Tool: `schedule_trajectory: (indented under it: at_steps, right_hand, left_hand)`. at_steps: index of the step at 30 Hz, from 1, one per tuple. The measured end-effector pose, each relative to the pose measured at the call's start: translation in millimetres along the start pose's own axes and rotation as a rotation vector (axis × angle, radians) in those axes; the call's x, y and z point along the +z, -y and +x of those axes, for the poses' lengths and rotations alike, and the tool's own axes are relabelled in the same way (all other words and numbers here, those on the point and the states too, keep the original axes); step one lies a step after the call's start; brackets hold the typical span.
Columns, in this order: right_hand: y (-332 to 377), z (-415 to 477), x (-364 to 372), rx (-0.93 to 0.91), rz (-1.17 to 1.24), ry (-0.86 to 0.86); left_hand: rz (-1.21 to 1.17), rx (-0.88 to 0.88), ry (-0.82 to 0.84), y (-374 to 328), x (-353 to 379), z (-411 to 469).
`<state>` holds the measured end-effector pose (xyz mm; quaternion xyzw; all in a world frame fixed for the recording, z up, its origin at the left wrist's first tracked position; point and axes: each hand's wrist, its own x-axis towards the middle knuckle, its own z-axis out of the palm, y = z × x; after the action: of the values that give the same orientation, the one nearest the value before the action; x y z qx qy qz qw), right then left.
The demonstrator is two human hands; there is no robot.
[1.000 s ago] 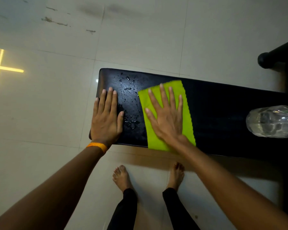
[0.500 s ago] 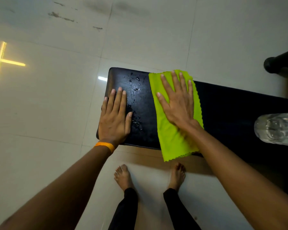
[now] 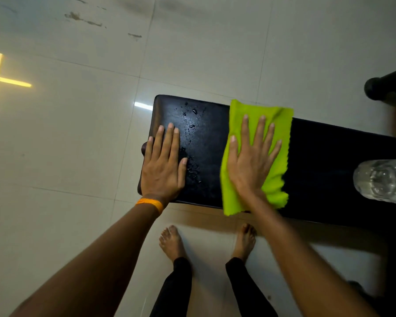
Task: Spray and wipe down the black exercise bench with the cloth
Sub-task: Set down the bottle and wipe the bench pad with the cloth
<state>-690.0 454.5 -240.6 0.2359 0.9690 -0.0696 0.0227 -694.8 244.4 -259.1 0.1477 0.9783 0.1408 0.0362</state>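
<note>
The black exercise bench (image 3: 329,168) runs from the centre to the right edge, its padded end on the left. Water droplets (image 3: 192,126) bead on that end. A bright green cloth (image 3: 249,108) lies across the pad from the far edge to the near edge. My right hand (image 3: 252,161) presses flat on the cloth with spread fingers. My left hand (image 3: 164,165), an orange band at its wrist, rests flat on the bench's left end, beside the droplets and holding nothing.
A clear plastic bottle (image 3: 384,180) lies on the bench at the right edge. A black round-ended bar (image 3: 384,83) juts in at the upper right. My bare feet (image 3: 172,242) stand on pale floor tiles just below the bench.
My right hand slid the cloth to the far edge, then rightward along the bench, away from the droplets. My left hand stayed planted on the bench end.
</note>
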Motion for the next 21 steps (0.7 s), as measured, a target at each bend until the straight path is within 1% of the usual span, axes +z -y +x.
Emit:
schedule_trajectory:
  at_steps: [1,2,4,6,7,8,9,12,13,14,15,16,17,18,19,20,21]
  right_hand:
    - [12.8,-28.9,2.0,0.004,0.01,0.015]
    - [20.7,-56.5,3.1,-0.046,0.001,0.046]
    - [15.5,-84.1,2.8,-0.223,-0.05,0.108]
    - [-5.7,-61.9,-0.3,-0.4,-0.064,0.158]
    - [-14.0,-43.6,-2.9,-0.451,-0.062,0.167]
    - [-18.9,-23.8,-3.3,-0.459,-0.064,0.149]
    - [-18.4,-2.9,-2.5,-0.412,-0.057,0.122]
    - [22.7,37.9,3.5,-0.092,0.011,0.028]
    - [43.6,42.1,7.4,-0.043,0.019,0.022]
    - [60.5,40.8,9.8,-0.07,0.016,0.028]
    - [69.6,35.7,10.7,-0.168,0.014,0.035]
    - [68.6,28.0,11.2,-0.306,0.016,0.045]
    - [56.6,21.2,9.5,-0.438,0.018,0.063]
    - [36.5,17.5,7.4,-0.525,0.018,0.081]
    - [14.5,16.5,5.1,-0.552,0.019,0.088]
    - [-4.1,17.0,2.8,-0.513,0.026,0.074]
    - [-15.0,15.2,0.2,-0.417,0.023,0.059]
  left_hand:
    - [-0.001,-0.001,0.0,-0.2,-0.8,0.5]
    - [-0.004,-0.001,-0.001,0.1,-1.2,0.4]
    - [-0.011,-0.001,-0.006,0.3,-1.5,0.1]
    - [-0.012,0.001,-0.01,0.3,-1.5,0.9]
    - [-0.015,0.002,-0.011,0.3,-1.2,1.1]
    - [-0.016,0.002,-0.014,0.2,-0.7,0.9]
    - [-0.013,0.002,-0.022,0.0,0.1,0.8]
    - [-0.003,0.007,-0.044,1.1,1.9,0.8]
    - [0.002,0.01,-0.052,1.9,2.6,1.0]
    - [0.011,0.014,-0.055,2.1,3.4,0.7]
    - [0.017,0.018,-0.056,2.6,3.9,1.0]
    - [0.017,0.021,-0.056,2.6,3.7,0.7]
    - [0.008,0.022,-0.055,1.9,3.4,0.2]
    - [-0.005,0.021,-0.054,1.0,2.5,-0.1]
    - [-0.014,0.017,-0.053,0.3,1.7,-0.5]
    - [-0.016,0.011,-0.055,-0.3,0.9,-0.4]
    - [-0.014,0.008,-0.058,-0.5,0.4,-0.2]
